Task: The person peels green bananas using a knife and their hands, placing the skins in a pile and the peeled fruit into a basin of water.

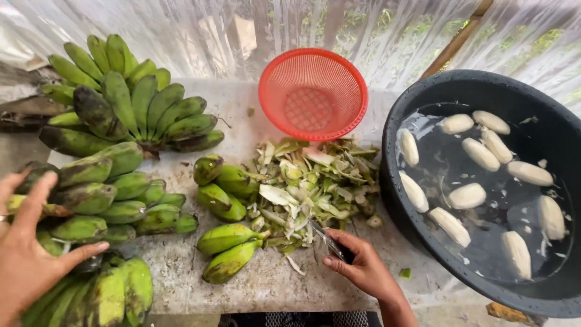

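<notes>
Green bananas [100, 206] lie bunched at the table's [181, 272] left; left hand [27, 254] rests spread open upon them, gripping nothing. Right hand [357, 263] has its grip closed on a knife [324, 237] beside the peel heap [308, 188].

This looks like a rustic outdoor home kitchen, with a rough grey stone table [181, 278] backed by clear plastic sheeting [181, 30] with greenery beyond, bearing bunches of green bananas [130, 103], a red plastic mesh colander [313, 94] and a black round water basin [484, 91].
</notes>
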